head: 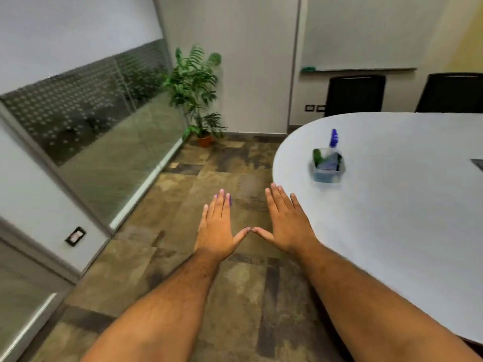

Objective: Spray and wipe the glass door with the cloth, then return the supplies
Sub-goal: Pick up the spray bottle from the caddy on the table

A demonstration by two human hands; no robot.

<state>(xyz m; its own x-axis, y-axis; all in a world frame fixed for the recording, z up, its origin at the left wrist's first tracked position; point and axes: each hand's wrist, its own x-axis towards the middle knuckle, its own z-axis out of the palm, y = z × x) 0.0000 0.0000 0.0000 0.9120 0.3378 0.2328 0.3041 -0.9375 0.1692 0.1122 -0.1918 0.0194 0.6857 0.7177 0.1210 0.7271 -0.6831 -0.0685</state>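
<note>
My left hand [217, 228] and my right hand [286, 223] are stretched out flat in front of me, palms down, thumb tips touching; both are empty. A clear plastic bin [328, 173] stands on the white oval table [392, 210] beyond my right hand. In it are a spray bottle with a blue nozzle [333, 138], a bluish cloth and something green. The glass wall with a frosted dotted band [86, 118] runs along the left; a glass panel [21, 296] sits at the near left.
A potted plant [196, 92] stands in the far corner beside the glass. Two black chairs [355, 94] stand behind the table under a whiteboard. Patterned brown carpet [209, 165] covers the floor between glass and table. A wall socket [75, 236] sits low on the left.
</note>
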